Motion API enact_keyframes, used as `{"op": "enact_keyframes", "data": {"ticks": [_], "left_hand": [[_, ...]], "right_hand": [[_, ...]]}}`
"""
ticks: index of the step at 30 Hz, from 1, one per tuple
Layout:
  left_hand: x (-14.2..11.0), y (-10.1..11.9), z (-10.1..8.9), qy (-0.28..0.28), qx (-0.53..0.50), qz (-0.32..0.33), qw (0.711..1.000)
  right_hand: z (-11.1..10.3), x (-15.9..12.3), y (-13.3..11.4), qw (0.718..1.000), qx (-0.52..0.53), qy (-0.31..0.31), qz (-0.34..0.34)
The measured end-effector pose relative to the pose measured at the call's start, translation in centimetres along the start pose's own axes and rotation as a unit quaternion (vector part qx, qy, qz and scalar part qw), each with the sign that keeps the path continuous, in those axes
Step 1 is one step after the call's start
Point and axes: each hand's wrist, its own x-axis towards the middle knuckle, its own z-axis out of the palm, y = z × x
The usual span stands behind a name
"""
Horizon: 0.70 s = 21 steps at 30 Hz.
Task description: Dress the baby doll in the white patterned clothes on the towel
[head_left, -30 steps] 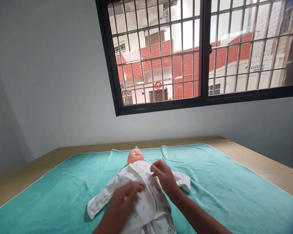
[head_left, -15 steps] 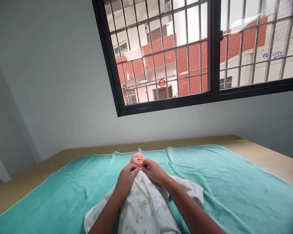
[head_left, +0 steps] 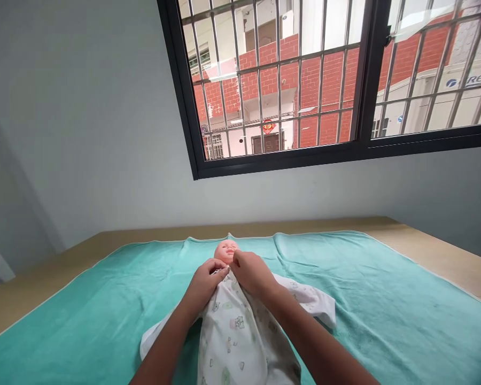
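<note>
A baby doll (head_left: 226, 250) lies on its back, its head pointing away from me. It wears a white baby outfit (head_left: 230, 331) with small printed animals, its sleeves spread out to both sides. At the neckline, my left hand (head_left: 204, 282) pinches the outfit's collar edge between thumb and fingers. Just below the doll's chin, my right hand (head_left: 251, 271) is closed at the other side of the collar, fingers curled. The fabric inside the right fingers is mostly hidden by the hand. The outfit's lower end runs out of view toward me.
A green blanket (head_left: 385, 299) lies under the doll, covering most of a light wooden table (head_left: 84, 256). Behind the table rises a grey wall (head_left: 104, 133) with a dark-framed, barred window (head_left: 280, 166).
The camera view has tilted slightly downward. My right hand has turned and curled more over the collar, while my left hand stays at the neckline.
</note>
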Motion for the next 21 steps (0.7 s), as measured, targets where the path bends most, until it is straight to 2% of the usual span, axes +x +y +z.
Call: {"op": "enact_keyframes", "data": {"ticks": [4,7,11,14,21], "left_hand": [[-0.1,-0.2,0.0,0.065,0.082,0.033,0.994],[-0.3,0.2,-0.2,0.054,0.113,0.036,0.991],[-0.5,0.8,-0.9,-0.010,0.051,-0.012,0.999],[-0.6,1.0,-1.5,-0.025,0.015,-0.033,0.999],[-0.9,0.7,-1.9,0.013,-0.102,-0.103,0.989]], "right_hand": [[-0.6,-0.2,-0.4,0.999,0.003,-0.036,-0.019],[-1.0,-0.5,-0.8,0.998,0.009,-0.065,-0.025],[-1.3,-0.9,-1.8,0.996,-0.001,-0.085,-0.013],[-1.3,-1.0,-2.4,0.994,-0.034,-0.100,-0.007],[-1.5,-0.6,-2.3,0.991,-0.049,-0.125,0.012]]}}
